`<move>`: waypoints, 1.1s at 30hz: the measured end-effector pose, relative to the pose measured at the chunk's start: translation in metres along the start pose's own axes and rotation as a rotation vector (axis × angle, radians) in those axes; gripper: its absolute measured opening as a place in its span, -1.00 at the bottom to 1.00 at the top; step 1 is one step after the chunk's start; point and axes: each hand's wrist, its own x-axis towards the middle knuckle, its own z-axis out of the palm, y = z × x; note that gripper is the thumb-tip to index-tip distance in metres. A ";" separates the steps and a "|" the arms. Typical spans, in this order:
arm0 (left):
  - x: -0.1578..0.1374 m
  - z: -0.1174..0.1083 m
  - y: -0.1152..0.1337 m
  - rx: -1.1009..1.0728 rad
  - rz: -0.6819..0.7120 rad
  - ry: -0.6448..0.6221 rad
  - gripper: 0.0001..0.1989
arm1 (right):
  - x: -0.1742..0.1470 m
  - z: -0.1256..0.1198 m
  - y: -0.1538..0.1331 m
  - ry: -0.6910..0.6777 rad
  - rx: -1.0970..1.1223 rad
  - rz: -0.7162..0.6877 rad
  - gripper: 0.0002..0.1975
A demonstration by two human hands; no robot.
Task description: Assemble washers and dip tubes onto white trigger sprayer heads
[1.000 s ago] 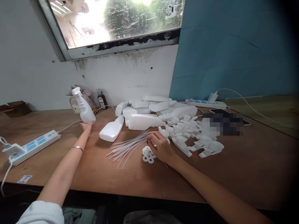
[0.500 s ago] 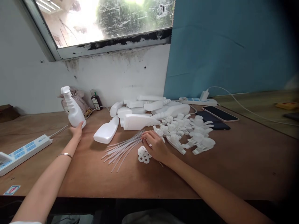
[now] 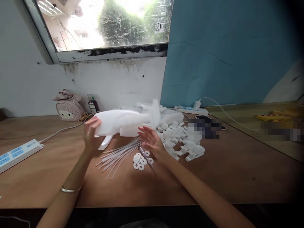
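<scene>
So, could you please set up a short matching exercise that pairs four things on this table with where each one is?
Things:
1. spray bottle
2. white rings
3. pink bag
4. power strip

Places:
A. against the wall, under the window
B. near the table's left edge
C. lifted off the table, lying sideways, with the left hand on its base
D. flat on the table below the right hand, beside the thin tubes

Pairs: 1-C, 2-D, 3-A, 4-B
</scene>
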 end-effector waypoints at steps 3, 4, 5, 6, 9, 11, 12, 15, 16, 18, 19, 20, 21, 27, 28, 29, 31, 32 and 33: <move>-0.009 0.012 0.016 -0.044 0.094 -0.127 -0.68 | 0.002 0.000 -0.005 0.062 0.133 -0.035 -0.55; -0.012 0.015 0.018 -0.056 0.109 -0.156 -0.69 | 0.002 -0.001 -0.008 0.093 0.177 -0.038 -0.60; -0.015 0.016 0.019 -0.074 0.123 -0.178 -0.70 | 0.002 -0.002 -0.011 0.130 0.226 -0.036 -0.65; -0.018 0.017 0.020 -0.099 0.134 -0.202 -0.72 | 0.002 -0.003 -0.014 0.175 0.279 -0.029 -0.70; -0.024 0.017 0.020 -0.196 0.154 -0.295 -0.70 | 0.005 -0.012 -0.022 0.359 0.432 0.009 -0.75; -0.027 0.017 0.023 -0.273 0.143 -0.345 -0.63 | 0.007 -0.019 -0.024 0.456 0.499 0.037 -0.75; -0.028 0.017 0.025 -0.325 0.144 -0.363 -0.58 | 0.009 -0.022 -0.024 0.481 0.522 0.051 -0.78; -0.031 0.017 0.033 -0.530 0.145 -0.401 -0.49 | 0.012 -0.028 -0.020 0.507 0.567 0.098 -0.88; -0.032 0.017 0.036 -0.592 0.121 -0.411 -0.47 | 0.012 -0.029 -0.018 0.517 0.574 0.118 -0.89; -0.036 0.017 0.040 -0.665 -0.011 -0.441 -0.45 | 0.012 -0.029 -0.016 0.535 0.579 0.156 -0.89; -0.039 0.017 0.042 -0.686 -0.123 -0.451 -0.47 | 0.012 -0.028 -0.015 0.525 0.570 0.165 -0.90; -0.041 0.018 0.043 -0.709 -0.261 -0.449 -0.48 | 0.011 -0.027 -0.016 0.500 0.554 0.164 -0.91; -0.043 0.019 0.043 -0.741 -0.418 -0.432 -0.47 | 0.010 -0.025 -0.016 0.461 0.534 0.154 -0.93; -0.034 0.023 0.046 -1.005 -1.167 -0.517 -0.37 | 0.004 -0.015 -0.019 0.254 0.408 0.065 -0.94; -0.030 0.023 0.046 -1.044 -1.197 -0.547 -0.36 | 0.004 -0.015 -0.019 0.248 0.405 0.066 -0.96; -0.026 0.022 0.046 -1.082 -1.200 -0.552 -0.38 | 0.005 -0.015 -0.018 0.254 0.412 0.072 -0.96; -0.021 0.021 0.044 -1.143 -1.174 -0.514 -0.41 | 0.007 -0.016 -0.016 0.294 0.452 0.094 -0.93; -0.019 0.020 0.044 -1.166 -1.162 -0.498 -0.41 | 0.008 -0.017 -0.016 0.317 0.475 0.106 -0.91; -0.018 0.018 0.044 -1.192 -1.152 -0.493 -0.40 | 0.009 -0.019 -0.016 0.338 0.499 0.116 -0.89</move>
